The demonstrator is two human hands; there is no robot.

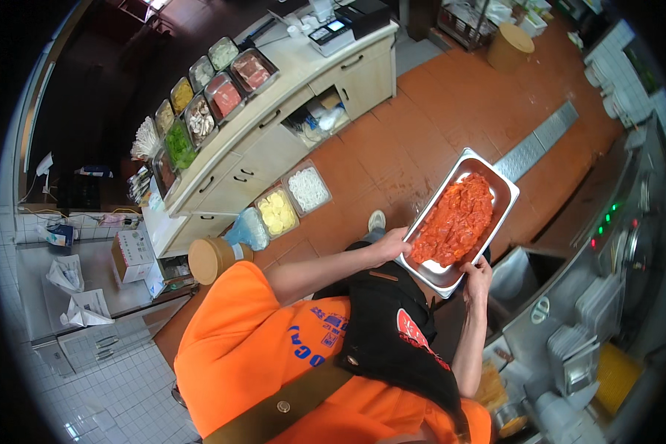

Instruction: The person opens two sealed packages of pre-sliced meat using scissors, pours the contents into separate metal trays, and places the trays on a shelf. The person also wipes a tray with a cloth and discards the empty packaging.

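A rectangular stainless steel pan point(485, 222) holds a mound of red, sauce-coated food point(455, 219), perhaps marinated meat. My left hand point(391, 244) grips the rim at its near left corner. At the near right side, my right hand point(477, 276) grips the rim, with the fingers partly hidden under it. The pan is held up over the tiled floor, in front of my black apron point(383, 311).
To the left, a counter point(288, 94) carries several steel pans of food. Tubs of yellow slices point(277, 212) and white strips point(309, 189) stand on the floor beside a round brown tub point(208, 261). A steel worktop point(555, 311) with stacked containers point(571, 355) runs along the right.
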